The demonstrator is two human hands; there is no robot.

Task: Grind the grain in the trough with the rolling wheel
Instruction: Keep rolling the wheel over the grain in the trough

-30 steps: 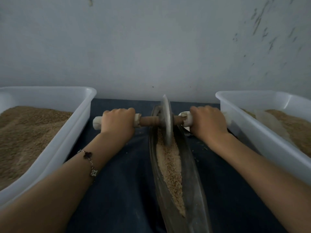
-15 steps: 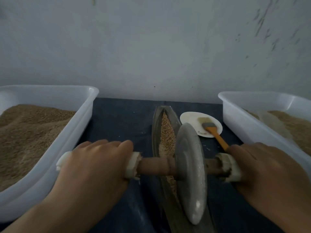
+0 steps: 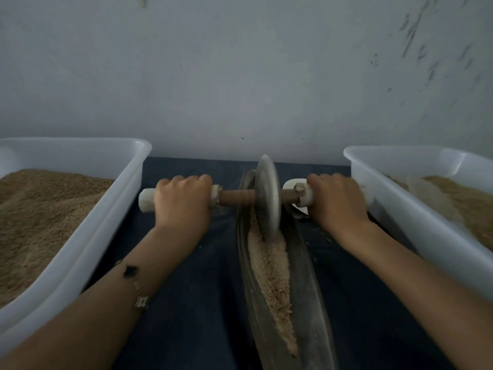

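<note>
Both hands grip the axle handles: left hand [image 3: 184, 201] left of the trough [image 3: 306, 265], right hand [image 3: 337, 202] right of it. Rolling wheel [image 3: 267, 196] stands upright in the trough's far end, on the grain [image 3: 272, 268].

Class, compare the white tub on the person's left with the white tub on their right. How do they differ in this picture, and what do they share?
The left tub is heaped high with brown grain across its width; the right tub shows a lower fill, its inner wall bare above the grain. The right tub holds a pale, translucent scoop-like thing; the left tub shows none. Both are white, rectangular and open-topped, flanking the trough.
</note>
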